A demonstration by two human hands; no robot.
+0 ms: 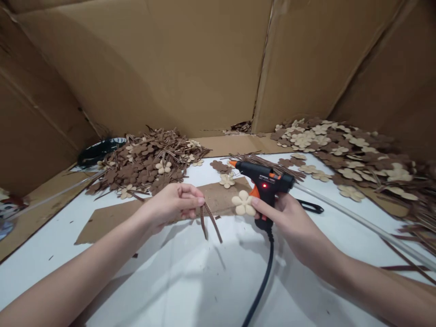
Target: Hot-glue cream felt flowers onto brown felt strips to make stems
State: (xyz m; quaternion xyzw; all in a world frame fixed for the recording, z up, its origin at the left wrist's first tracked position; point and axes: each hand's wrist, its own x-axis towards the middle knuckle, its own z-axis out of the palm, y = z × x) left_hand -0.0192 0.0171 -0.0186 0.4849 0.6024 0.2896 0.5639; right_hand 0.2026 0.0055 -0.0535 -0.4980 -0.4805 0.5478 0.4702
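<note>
My left hand (pixel 173 204) pinches two thin brown strips (pixel 210 222) that hang down over the white table (pixel 190 272). My right hand (pixel 289 222) grips the handle of a black and orange glue gun (pixel 264 177) with its red light on and its nozzle pointing left. The same hand's fingertip holds a cream foam flower (pixel 243 203) beside the gun. A clear glue stick (pixel 357 220) sticks out of the gun's back towards the right. The gun's black cord (pixel 262 281) runs down to the near edge.
A flat brown cardboard piece (pixel 112 218) lies under my left hand. A heap of brown flowers and strips (pixel 146 163) sits at the back left, another pile of cream and brown flowers (pixel 340 145) at the back right. Cardboard walls (pixel 170 68) enclose the table.
</note>
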